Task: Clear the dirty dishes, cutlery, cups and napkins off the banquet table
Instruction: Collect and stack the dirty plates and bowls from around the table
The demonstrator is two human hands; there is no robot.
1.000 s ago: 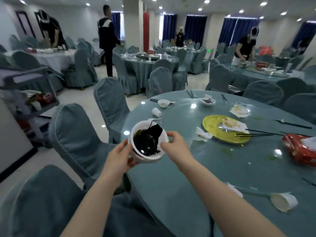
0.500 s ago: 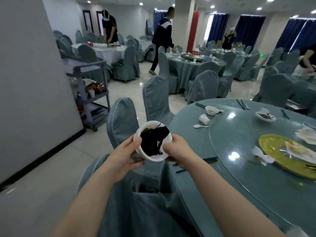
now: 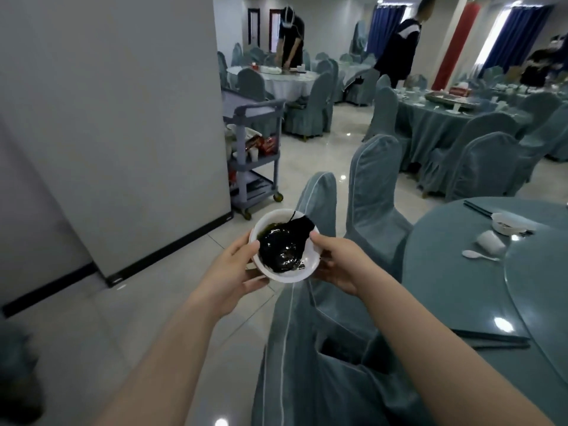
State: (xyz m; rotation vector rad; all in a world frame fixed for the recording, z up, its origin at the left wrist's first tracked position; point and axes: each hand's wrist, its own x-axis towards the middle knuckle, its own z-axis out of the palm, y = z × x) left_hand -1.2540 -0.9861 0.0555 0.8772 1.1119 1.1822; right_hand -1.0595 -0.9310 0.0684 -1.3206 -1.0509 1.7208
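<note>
A white bowl [image 3: 302,272] with dark glossy leftovers in it is held in front of me, above a covered chair and the floor. My left hand [image 3: 233,272] grips its left rim and underside. My right hand [image 3: 338,259] grips its right rim, thumb on the edge. On the round blue banquet table [image 3: 455,290] at the right lie a small white bowl [image 3: 508,224], a tipped white cup [image 3: 491,241], a white spoon [image 3: 479,255] and black chopsticks [image 3: 491,338].
A grey service cart [image 3: 255,155] with dishes and red packets on its shelves stands by the grey wall, ahead and left. Blue-covered chairs [image 3: 372,192] stand between me and the table. Other people work at tables farther back.
My view has swung left, away from the table and toward the cart. The bowl stays in both hands and now hangs over the chair and floor instead of the table edge.
</note>
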